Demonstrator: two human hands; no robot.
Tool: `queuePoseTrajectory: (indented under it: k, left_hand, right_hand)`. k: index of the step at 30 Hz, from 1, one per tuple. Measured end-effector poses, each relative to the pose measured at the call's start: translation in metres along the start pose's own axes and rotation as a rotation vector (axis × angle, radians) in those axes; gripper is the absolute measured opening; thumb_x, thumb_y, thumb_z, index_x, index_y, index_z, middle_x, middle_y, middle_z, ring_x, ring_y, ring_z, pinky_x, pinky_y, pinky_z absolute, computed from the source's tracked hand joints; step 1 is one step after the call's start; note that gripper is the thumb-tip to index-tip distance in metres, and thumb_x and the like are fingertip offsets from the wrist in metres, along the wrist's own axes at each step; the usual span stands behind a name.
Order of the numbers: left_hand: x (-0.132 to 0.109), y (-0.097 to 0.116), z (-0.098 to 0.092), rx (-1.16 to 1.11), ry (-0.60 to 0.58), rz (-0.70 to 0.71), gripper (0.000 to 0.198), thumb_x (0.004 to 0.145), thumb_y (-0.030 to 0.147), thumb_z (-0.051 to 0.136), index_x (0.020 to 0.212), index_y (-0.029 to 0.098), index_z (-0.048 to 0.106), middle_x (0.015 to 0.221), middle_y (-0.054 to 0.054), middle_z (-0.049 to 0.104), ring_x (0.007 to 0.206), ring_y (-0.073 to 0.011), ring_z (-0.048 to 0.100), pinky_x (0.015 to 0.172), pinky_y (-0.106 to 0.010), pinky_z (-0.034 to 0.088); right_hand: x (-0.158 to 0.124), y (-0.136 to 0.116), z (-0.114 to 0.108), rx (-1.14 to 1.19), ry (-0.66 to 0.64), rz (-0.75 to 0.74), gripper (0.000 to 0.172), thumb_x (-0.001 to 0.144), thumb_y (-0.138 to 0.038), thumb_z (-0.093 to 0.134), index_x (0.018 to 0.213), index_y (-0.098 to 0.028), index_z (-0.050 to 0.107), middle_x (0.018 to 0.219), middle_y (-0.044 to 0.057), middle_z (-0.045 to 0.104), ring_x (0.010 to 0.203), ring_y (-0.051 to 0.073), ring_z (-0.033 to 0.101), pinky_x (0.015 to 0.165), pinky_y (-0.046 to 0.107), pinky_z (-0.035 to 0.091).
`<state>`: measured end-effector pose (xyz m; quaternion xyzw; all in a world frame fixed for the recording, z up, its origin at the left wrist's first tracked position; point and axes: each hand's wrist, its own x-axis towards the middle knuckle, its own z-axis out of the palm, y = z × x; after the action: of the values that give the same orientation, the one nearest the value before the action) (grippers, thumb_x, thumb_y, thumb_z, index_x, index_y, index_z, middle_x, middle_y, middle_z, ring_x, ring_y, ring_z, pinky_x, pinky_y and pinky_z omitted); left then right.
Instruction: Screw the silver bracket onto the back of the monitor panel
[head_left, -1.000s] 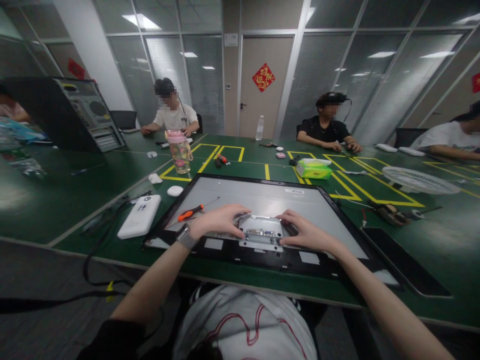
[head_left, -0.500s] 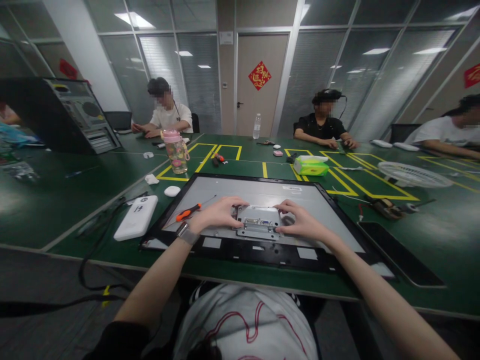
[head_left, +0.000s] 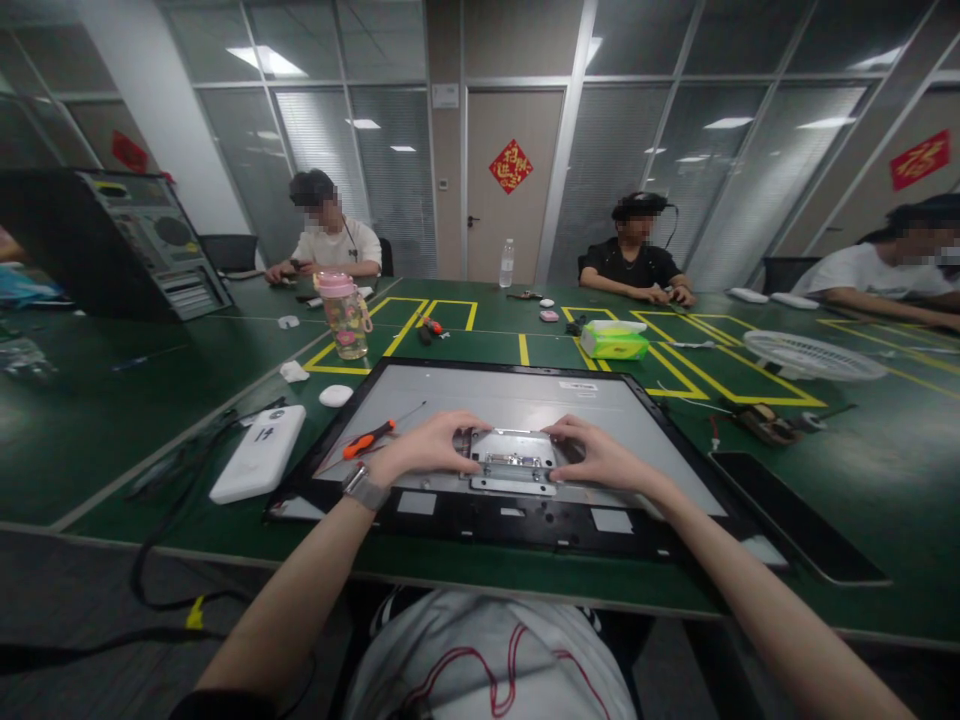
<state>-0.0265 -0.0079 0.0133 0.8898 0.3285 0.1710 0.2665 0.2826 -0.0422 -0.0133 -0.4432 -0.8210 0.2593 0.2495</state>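
A silver metal bracket [head_left: 514, 462] with a row of ports along its near side sits over the middle of a flat monitor panel [head_left: 480, 395], which has a grey back and a black frame. My left hand [head_left: 431, 445] grips the bracket's left edge between thumb and fingers. On the opposite edge, my right hand [head_left: 600, 452] holds it the same way. Whether the bracket touches the panel beneath I cannot tell. An orange and black screwdriver [head_left: 369, 439] lies on the panel, left of my left hand.
Left of the panel lie a white power bank [head_left: 259, 455] and a white oval case [head_left: 335, 396]. A pink-lidded bottle [head_left: 345, 318] stands behind them. To the right are a black flat slab [head_left: 795, 515], a green tissue pack [head_left: 615, 341] and a white fan grille [head_left: 814, 356]. Several people sit across the table.
The bracket has tilted in my hands, its port side now seen at a flatter angle. Both hands stay on its edges. The whole view has shifted slightly.
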Motion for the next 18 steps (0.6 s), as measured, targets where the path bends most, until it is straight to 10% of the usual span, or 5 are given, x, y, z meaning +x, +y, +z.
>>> queuePoseTrajectory:
  k: [18]
  left_hand:
    - [-0.011, 0.019, 0.004, 0.048, 0.074, 0.096, 0.054, 0.068, 0.023, 0.073, 0.121, 0.024, 0.062, 0.11, -0.004, 0.056, 0.103, -0.0234, 0.055, 0.092, -0.035, 0.045]
  right_hand:
    - [-0.009, -0.01, 0.002, 0.063, 0.076, -0.039, 0.057, 0.061, -0.032, 0.084, 0.108, -0.021, 0.052, 0.108, 0.005, 0.054, 0.105, 0.024, 0.054, 0.095, 0.039, 0.044]
